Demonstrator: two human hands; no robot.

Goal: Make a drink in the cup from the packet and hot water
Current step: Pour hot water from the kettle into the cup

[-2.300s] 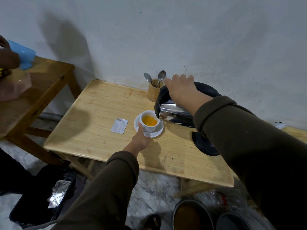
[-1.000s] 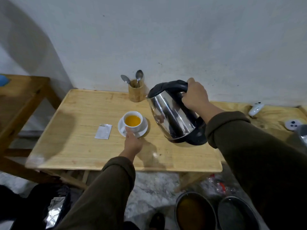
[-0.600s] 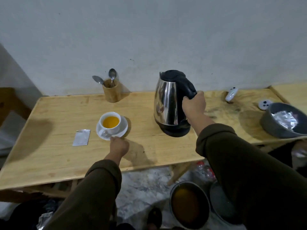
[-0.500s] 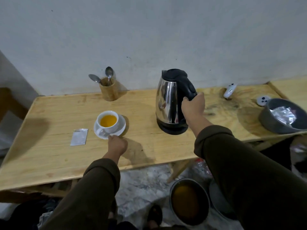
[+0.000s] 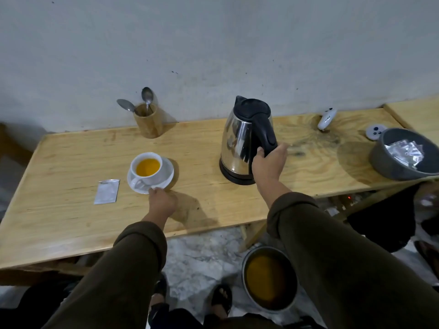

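2 hands are out in front of me over the wooden counter (image 5: pixel 213 205). My right hand (image 5: pixel 269 162) is wrapped around the lower part of the black handle of the electric kettle (image 5: pixel 247 141), fingers curled closed on it. The kettle stands upright on the counter on its black base, steel body shining, black lid shut, spout turned to the left.

My left hand (image 5: pixel 162 201) reaches toward the white saucer (image 5: pixel 166 175), and my fingertips touch its near rim; the fingers are loosely bent, and I cannot tell whether they pinch the rim or only rest against it. The white cup (image 5: pixel 146 167) sits on the saucer, holding orange-yellow liquid, with its handle pointing toward me.

The silver packet (image 5: pixel 107 191) lies flat on the counter just left of the saucer, not touching it. At the back near the wall, a wooden holder (image 5: pixel 147 123) carries 2 spoons (image 5: pixel 146 95), bowls upward. To the right, a grey bowl (image 5: pixel 389 162) at the counter's edge contains crumpled foil. On the floor below, a round pot (image 5: pixel 270 281) holds orange-brown liquid.
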